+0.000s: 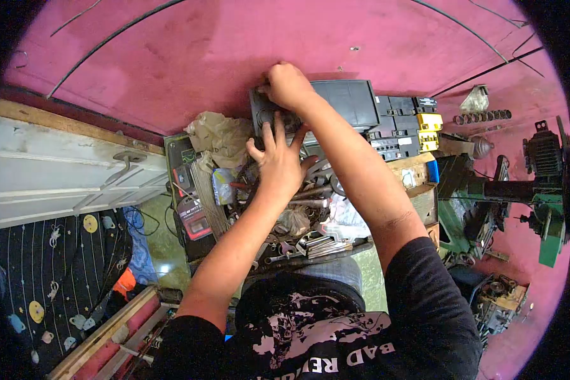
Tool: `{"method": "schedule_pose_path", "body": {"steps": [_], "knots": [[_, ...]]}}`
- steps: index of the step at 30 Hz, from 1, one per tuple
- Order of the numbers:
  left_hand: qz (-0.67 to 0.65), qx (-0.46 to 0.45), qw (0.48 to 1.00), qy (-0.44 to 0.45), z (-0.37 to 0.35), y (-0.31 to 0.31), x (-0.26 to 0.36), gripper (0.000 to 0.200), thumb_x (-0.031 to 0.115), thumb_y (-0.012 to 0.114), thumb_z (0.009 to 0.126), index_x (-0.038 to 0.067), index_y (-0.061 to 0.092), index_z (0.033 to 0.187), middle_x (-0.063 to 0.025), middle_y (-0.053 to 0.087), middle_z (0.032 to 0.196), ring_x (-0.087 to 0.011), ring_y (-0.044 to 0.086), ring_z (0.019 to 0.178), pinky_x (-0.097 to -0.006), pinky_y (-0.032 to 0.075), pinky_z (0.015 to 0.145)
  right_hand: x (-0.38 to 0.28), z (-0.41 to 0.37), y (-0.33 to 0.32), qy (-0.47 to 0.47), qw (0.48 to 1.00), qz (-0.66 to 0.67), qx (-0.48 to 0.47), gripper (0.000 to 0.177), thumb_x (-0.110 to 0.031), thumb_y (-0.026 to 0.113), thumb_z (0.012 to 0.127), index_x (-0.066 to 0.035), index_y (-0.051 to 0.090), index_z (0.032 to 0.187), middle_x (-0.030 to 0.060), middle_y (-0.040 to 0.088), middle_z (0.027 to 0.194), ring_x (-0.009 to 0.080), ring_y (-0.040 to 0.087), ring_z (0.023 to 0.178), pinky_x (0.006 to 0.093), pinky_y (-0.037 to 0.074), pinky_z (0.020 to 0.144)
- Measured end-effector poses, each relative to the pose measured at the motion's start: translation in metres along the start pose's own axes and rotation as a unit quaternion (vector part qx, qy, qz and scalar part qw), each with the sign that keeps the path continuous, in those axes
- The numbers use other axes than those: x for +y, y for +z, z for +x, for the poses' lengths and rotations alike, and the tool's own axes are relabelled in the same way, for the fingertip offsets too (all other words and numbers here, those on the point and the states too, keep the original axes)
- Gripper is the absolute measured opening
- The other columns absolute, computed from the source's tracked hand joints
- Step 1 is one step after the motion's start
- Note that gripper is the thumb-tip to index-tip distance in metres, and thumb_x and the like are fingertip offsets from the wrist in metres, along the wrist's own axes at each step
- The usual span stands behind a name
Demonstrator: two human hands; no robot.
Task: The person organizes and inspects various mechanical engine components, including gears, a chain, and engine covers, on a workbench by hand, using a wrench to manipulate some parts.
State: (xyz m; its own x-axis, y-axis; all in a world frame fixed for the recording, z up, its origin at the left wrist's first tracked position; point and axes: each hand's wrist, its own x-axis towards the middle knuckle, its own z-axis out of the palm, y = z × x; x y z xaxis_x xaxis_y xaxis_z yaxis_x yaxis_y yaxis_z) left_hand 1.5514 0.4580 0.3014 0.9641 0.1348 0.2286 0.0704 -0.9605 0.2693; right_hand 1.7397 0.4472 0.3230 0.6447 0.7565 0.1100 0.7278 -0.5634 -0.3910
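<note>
A black boxy case (345,104) stands against the pink wall at the back of a cluttered workbench. At its left end, my right hand (288,87) is closed near the top edge; what its fingers hold, if anything, is hidden. My left hand (278,155) is lower, its fingers spread against or just in front of the case's front side. Below both hands lie wrenches (284,250), a row of metal sockets or bits (326,247) and other metal tools. A crumpled brown paper bag (218,136) sits left of my left hand.
Black and yellow battery-like boxes (396,126) are stacked right of the case. A green machine (544,221) stands at the far right. A white door (69,164) is at left, above dark patterned cloth (57,278). A red-and-black package (194,217) lies on the bench's left side.
</note>
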Motion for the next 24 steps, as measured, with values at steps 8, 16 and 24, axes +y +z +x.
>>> {"method": "schedule_pose_path", "body": {"steps": [8, 16, 24], "knots": [[-0.005, -0.023, 1.000, -0.002, 0.001, -0.006, -0.001, 0.073, 0.050, 0.079, 0.076, 0.028, 0.057, 0.142, -0.0209, 0.033, 0.156, -0.0437, 0.032, 0.137, -0.0679, 0.029, 0.098, -0.005, 0.004, 0.007, -0.069, 0.992, -0.102, 0.017, 0.015, -0.007, 0.070, 0.073, 0.002, 0.075, 0.084, 0.0266, 0.071, 0.090, 0.0406, 0.071, 0.092, 0.0494, 0.057, 0.084], [-0.017, -0.073, 0.997, -0.024, 0.006, -0.012, 0.002, 0.073, 0.044, 0.084, 0.072, 0.028, 0.060, 0.139, -0.0198, 0.036, 0.152, -0.0422, 0.035, 0.134, -0.0666, 0.032, 0.096, -0.007, -0.004, 0.005, -0.078, 0.993, -0.079, -0.036, 0.014, -0.006, 0.068, 0.074, 0.003, 0.075, 0.083, 0.0263, 0.071, 0.088, 0.0410, 0.070, 0.091, 0.0508, 0.057, 0.085], [0.013, -0.049, 0.999, -0.005, 0.004, -0.015, 0.002, 0.075, 0.048, 0.083, 0.072, 0.030, 0.059, 0.141, -0.0212, 0.031, 0.159, -0.0384, 0.038, 0.133, -0.0608, 0.033, 0.096, 0.045, -0.045, 0.001, -0.099, 0.970, -0.170, 0.141, 0.015, -0.010, 0.067, 0.076, -0.001, 0.072, 0.087, 0.0150, 0.071, 0.089, 0.0353, 0.063, 0.094, 0.0421, 0.050, 0.090]]}}
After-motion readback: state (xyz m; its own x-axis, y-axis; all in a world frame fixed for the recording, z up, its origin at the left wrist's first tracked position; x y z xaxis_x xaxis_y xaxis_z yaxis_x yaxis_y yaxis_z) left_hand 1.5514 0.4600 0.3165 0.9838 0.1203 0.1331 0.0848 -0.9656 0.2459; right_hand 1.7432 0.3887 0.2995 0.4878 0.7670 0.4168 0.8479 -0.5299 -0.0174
